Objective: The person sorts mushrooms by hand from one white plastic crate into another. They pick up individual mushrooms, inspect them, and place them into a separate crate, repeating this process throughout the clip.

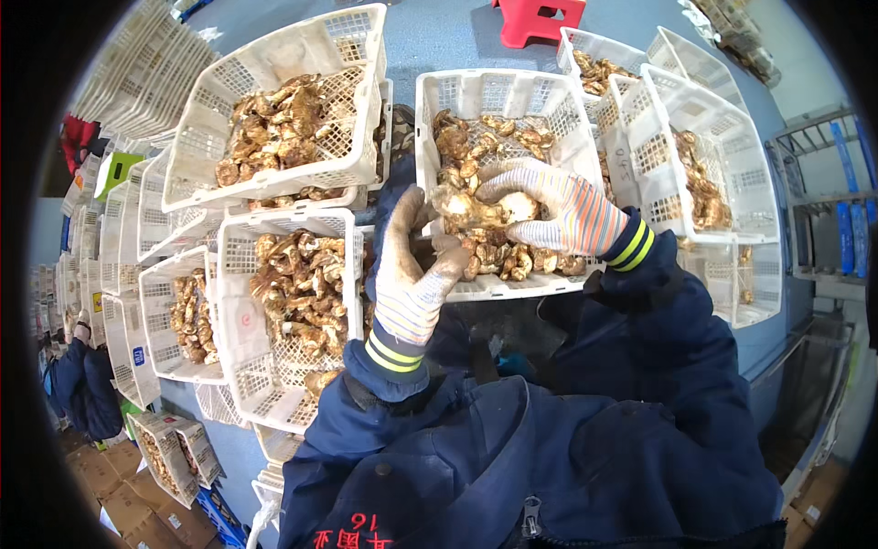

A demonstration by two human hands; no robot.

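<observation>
My right hand (562, 206), in a striped knit glove, grips a thick, pale-brown mushroom (473, 208) between thumb and fingers. Whether the pale lump at its right end is the same piece or a second one, I cannot tell. My left hand (418, 274), in a matching glove with soiled fingers, has its fingers apart just left of that mushroom. Nothing shows between them. Both hands are above a white plastic mesh crate (504, 79) directly before me. Brown mushrooms (518, 261) line its near side, and more lie along its left and far parts.
Left stand a tilted mushroom crate (274, 189) and a fuller crate (230, 329). Further crates (744, 165) are at right. A red plastic stool (538, 20) is beyond, on the blue floor (439, 41). Stacked crates (144, 68) and another person's sleeve (86, 391) appear far left.
</observation>
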